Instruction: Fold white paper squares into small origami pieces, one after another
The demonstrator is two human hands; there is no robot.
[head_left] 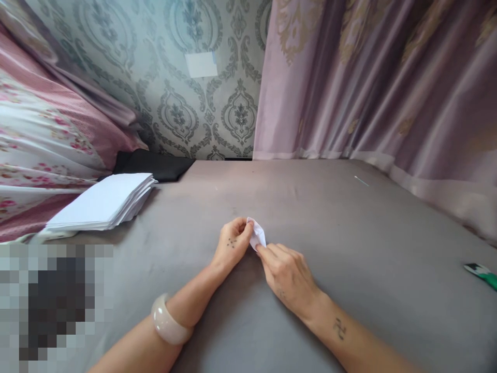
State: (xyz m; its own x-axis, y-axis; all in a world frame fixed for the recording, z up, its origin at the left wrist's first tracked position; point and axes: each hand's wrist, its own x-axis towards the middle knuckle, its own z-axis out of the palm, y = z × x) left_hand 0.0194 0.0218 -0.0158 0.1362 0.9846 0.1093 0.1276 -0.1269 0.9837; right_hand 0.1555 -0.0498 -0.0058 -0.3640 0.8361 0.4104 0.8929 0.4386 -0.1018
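Note:
A small piece of folded white paper point(258, 235) is held between my two hands, above the middle of the grey cloth-covered surface point(303, 202). My left hand point(234, 240) pinches its upper left part between thumb and fingers. At the lower right end, my right hand point(288, 270) grips it with the thumb on top; the other fingers curl under and are partly hidden. The paper looks creased, tilted and pointed at the top. On my left wrist sits a pale, glossy bangle point(171, 319).
A stack of white paper sheets point(103, 202) lies at the left, before a folded black cloth point(155, 165). Far right is a green and black object point(481, 274); a thin pale stick point(361, 181) lies farther back. Curtains point(330, 93) and patterned wallpaper point(209, 114) border the surface.

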